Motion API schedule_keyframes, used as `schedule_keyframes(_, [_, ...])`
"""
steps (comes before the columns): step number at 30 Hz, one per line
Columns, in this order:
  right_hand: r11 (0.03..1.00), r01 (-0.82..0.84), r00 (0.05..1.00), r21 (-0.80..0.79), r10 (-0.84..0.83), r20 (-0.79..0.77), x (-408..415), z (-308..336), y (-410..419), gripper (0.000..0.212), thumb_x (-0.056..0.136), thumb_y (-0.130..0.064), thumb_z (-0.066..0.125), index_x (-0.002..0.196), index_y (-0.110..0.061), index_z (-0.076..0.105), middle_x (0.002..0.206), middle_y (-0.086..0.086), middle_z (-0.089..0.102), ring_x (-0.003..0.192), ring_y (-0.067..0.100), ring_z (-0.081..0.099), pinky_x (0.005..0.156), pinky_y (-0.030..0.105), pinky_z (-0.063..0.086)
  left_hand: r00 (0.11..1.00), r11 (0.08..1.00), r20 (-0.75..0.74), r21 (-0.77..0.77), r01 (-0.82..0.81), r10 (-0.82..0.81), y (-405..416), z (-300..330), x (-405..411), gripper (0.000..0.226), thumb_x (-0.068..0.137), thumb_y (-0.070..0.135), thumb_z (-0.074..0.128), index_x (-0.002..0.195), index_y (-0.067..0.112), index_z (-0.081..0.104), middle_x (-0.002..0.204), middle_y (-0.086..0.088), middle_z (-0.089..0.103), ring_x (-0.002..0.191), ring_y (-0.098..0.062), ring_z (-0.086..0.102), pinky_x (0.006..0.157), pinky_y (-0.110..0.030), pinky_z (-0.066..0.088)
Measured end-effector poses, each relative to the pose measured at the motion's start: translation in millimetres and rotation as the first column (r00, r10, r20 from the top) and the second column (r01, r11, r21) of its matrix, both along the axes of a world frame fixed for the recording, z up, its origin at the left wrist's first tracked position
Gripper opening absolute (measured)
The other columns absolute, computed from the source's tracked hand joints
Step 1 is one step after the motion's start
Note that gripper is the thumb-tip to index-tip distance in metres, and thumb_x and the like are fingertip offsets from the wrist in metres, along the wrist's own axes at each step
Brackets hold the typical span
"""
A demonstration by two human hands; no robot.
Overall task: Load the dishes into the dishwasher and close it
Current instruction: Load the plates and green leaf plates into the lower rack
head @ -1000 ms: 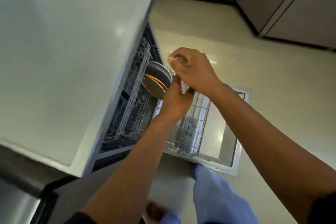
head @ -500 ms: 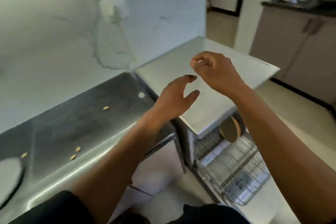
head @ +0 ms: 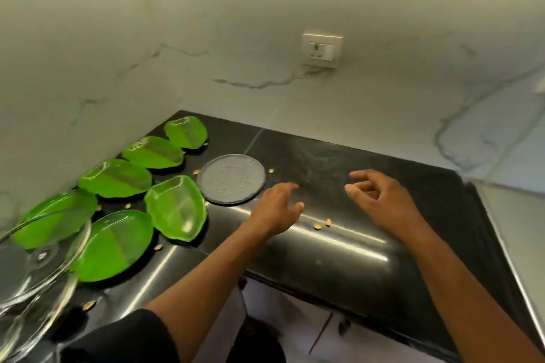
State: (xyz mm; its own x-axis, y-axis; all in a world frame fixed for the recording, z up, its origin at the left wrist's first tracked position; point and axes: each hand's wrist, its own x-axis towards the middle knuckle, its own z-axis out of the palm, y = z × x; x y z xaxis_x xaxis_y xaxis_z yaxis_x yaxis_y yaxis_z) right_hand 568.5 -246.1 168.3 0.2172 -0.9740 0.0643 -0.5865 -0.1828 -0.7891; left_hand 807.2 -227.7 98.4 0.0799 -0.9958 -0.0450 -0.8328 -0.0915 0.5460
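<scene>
**Over the black counter: both hands empty, grey plate in reach**

Black counter point(head: 339, 244) is the reference. Six green leaf-shaped plates point(head: 175, 206) lie at its left end. Round grey plate point(head: 231, 178) lies flat just right of them. Left hand point(head: 277, 209) hovers beside the grey plate, fingers spread, holding nothing. Right hand point(head: 380, 200) further right, fingers loosely curled, empty. Seeds point(head: 318, 226) scattered between.

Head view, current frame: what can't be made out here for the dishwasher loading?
- Dishwasher: out of the head view, so door and rack state cannot be told.
- Glass bowl: cut off by the left and bottom edges.
- Specks on the black counter: too small to identify.
- Left hand over the counter near the grey plate: contact cannot be told.
</scene>
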Motion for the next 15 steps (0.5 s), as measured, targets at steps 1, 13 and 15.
schedule_keyframes(1, [0.999,-0.026,1.0,0.021,0.026,-0.002,20,-4,-6,0.03,0.093,-0.042,0.072,0.121,-0.033,0.069,0.103,-0.008,0.073,0.092,0.007,0.07,0.082,0.03,0.057,0.998,0.999,0.047,0.012,-0.039,0.039,-1,-10,20,0.056,0.098,0.039,0.059,0.149,0.02,0.048,0.153,-0.006,0.049,0.14,-0.028,0.046,0.117,-0.038,0.035])
schedule_keyframes(13, [0.976,-0.097,0.99,0.197,0.114,-0.078,126,-39,-49,0.025,0.096,-0.039,0.07,0.12,-0.034,0.068,0.107,-0.01,0.069,0.091,0.004,0.07,0.076,0.021,0.058,0.898,0.983,0.401,-0.062,-0.172,0.182,-47,-88,127,0.006,0.08,0.014,0.067,0.083,0.009,0.069,0.089,-0.012,0.066,0.079,-0.036,0.063,0.062,-0.042,0.051])
schedule_keyframes(15, [0.976,-0.081,0.989,0.204,0.104,-0.105,124,-39,-54,0.025,0.096,-0.039,0.069,0.121,-0.034,0.068,0.108,-0.011,0.069,0.092,0.003,0.069,0.08,0.022,0.058,0.899,0.99,0.414,-0.081,-0.118,0.141,-52,-89,130,0.007,0.072,0.009,0.075,0.07,0.009,0.068,0.076,-0.01,0.064,0.067,-0.035,0.063,0.052,-0.038,0.051])
